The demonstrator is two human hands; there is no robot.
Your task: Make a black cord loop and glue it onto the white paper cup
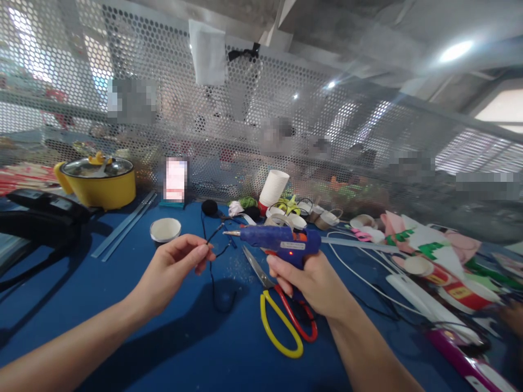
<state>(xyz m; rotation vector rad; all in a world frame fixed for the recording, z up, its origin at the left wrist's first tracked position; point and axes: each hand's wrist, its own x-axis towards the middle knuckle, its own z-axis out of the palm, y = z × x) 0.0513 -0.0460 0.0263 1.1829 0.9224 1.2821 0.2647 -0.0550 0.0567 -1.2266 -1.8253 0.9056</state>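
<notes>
My left hand (183, 264) pinches a thin black cord (213, 233) between thumb and fingertips. One end of a cord trails down to the table below it. My right hand (314, 277) is wrapped round the handle of a blue glue gun (269, 239), whose metal nozzle points left, close to the cord. A clear glue stick (355, 243) sticks out of its back, and a small red light glows on its side. Scissors (281, 326) with one yellow and one red handle lie on the table beneath the glue gun. A white paper cup (165, 231) stands behind my left hand.
On the blue table (175, 348), a yellow pot (102, 185) with a glass lid stands at the back left, near loose glue sticks (125, 226). A lit phone (175, 179) and stacked paper cups (274, 188) stand before a perforated metal screen (163, 81). A white power strip (433, 307) lies right.
</notes>
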